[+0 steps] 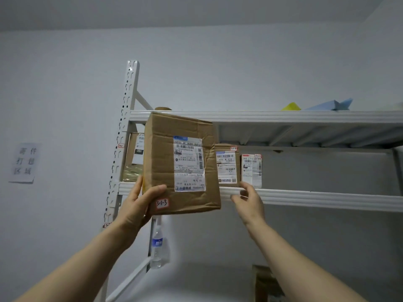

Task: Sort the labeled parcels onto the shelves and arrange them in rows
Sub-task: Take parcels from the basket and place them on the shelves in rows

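The upright box (pixel 181 164) was gripped by the left hand (pixel 135 205) directly before the shelf (pixel 327 198) gap, the loosely curled right hand (pixel 248 199) left empty.

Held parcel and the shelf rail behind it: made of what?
The parcel: brown cardboard, matte, creased and dented; its label looks like white printed paper. The shelf rail: probably painted metal, given the smooth white ribbed face and slotted upright.

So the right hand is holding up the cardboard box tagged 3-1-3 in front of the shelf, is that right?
Not quite: the head view shows the left hand holding up the cardboard box tagged 3-1-3 in front of the shelf.
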Available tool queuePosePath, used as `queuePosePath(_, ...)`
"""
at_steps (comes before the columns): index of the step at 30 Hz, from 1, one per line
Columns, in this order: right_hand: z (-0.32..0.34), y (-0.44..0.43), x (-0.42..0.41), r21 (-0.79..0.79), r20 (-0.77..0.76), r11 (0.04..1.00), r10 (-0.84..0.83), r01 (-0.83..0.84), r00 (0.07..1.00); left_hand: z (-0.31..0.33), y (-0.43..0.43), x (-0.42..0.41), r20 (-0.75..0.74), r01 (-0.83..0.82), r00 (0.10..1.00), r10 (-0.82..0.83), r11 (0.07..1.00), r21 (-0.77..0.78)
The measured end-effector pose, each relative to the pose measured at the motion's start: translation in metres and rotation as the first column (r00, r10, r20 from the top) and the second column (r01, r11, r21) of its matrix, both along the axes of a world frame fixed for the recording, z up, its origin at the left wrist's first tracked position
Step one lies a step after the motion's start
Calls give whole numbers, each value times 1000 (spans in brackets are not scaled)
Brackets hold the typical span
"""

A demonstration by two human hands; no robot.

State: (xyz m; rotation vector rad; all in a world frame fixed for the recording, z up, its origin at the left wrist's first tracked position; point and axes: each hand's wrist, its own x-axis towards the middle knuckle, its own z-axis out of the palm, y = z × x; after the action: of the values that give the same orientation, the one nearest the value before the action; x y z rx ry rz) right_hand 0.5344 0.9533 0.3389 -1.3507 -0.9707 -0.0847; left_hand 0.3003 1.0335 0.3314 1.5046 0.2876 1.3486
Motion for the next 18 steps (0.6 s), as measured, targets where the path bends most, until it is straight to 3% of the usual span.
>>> queuePosePath(5,24,22,59,-60,140,975,-202,212,969,8,11,37,37,-47,998,46,999,28)
queuePosePath(18,45,80,141,-172,327,852,-424,495,844,5,43,103,152,-147,977,149,989,-24)
